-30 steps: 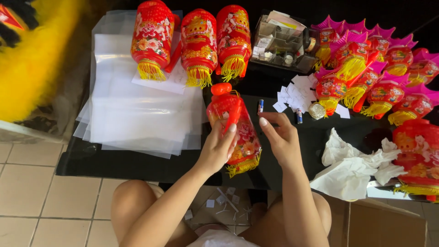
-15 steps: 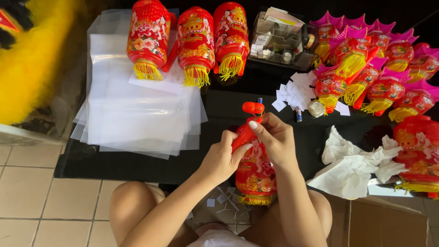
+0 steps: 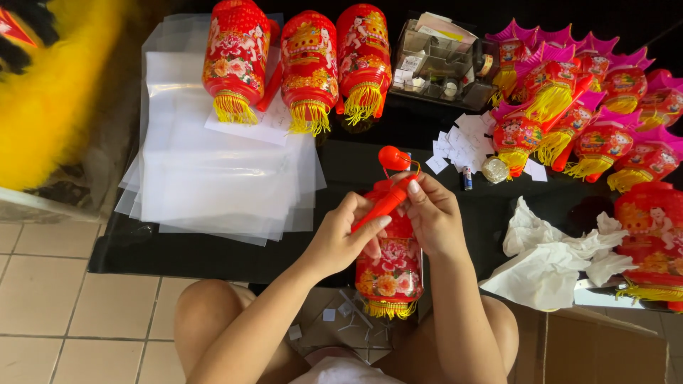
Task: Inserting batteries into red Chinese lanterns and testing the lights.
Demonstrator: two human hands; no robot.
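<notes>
While both hands [image 3: 398,227] grip as before | lantern [image 3: 390,267] hangs lower

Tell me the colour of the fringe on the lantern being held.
Yellow fringe under the red floral lantern, clearest in the head view.

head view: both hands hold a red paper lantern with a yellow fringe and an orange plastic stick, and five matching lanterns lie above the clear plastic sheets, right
Not quite: the head view shows three lanterns there, not five. Otherwise right: the left hand and right hand hold the red paper lantern with a yellow fringe and orange plastic stick, near the clear plastic sheets.
</notes>
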